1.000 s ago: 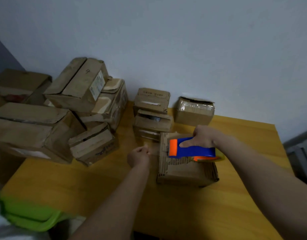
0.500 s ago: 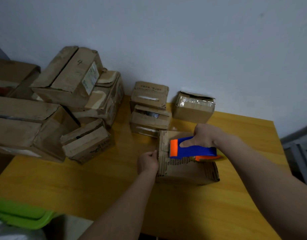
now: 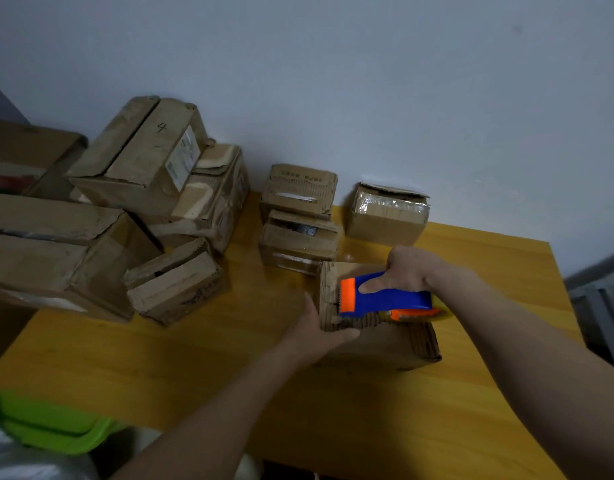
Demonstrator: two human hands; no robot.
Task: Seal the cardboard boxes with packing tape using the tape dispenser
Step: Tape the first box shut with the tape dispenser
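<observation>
Box: [image 3: 375, 341] worn cardboard, on the table near its middle, right of centre; top face ragged, corrugation showing along the near edge.
Dispenser: [image 3: 385, 296] blue body, orange front end and orange hub; lies flat across the top of the box, orange toothed end pointing left, close to the box's left edge.
Tape roll: [image 3: 437, 315] yellowish, at the dispenser's right end, partly hidden under the right wrist.
Right hand: [image 3: 406, 271] wrapped over the dispenser from the far side, thumb laid along the blue side, holding it down on the box.
Left hand: [image 3: 319, 330] at the box's near left corner, fingers straight against the left side, thumb along the front edge; flat bracing touch, nothing gripped.
Table: [image 3: 160, 358] yellow wood, set against a pale wall.
Small boxes: two stacked [image 3: 298, 216] just behind the box, one taped box [image 3: 387, 216] to the right by the wall.
Pile: [image 3: 108, 220] larger battered boxes heaped at the table's left; top one marked "4".
Green bin: [image 3: 49, 427] bottom left, below the table edge.
Rack: [image 3: 603, 306] grey, at the far right; blurred.
</observation>
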